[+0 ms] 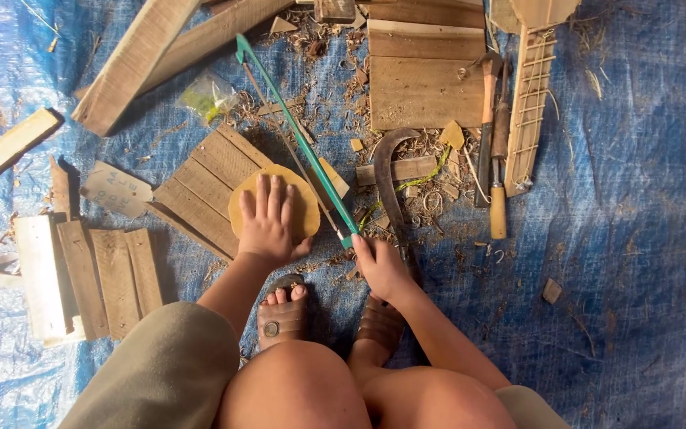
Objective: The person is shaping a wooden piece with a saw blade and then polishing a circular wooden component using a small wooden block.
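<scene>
The left hand (267, 218) is laid flat, fingers spread, on a round yellowish wooden disc (305, 208); nothing is gripped, the disc is pressed down. The disc is set on a slatted board (200, 187) at scene centre, over a blue tarp (637, 238). The right hand (379, 266) is closed around the near end of a green-framed hacksaw (295, 131), whose blade is laid along the disc's right edge. A curved sickle (387, 175) is seen just right of the saw, chisels (494, 151) farther right. Sandalled feet (281, 314) are near.

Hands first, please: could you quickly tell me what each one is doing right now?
Left hand: open, pressed flat on the round wooden piece.
Right hand: closed around the green-framed saw handle.
</scene>
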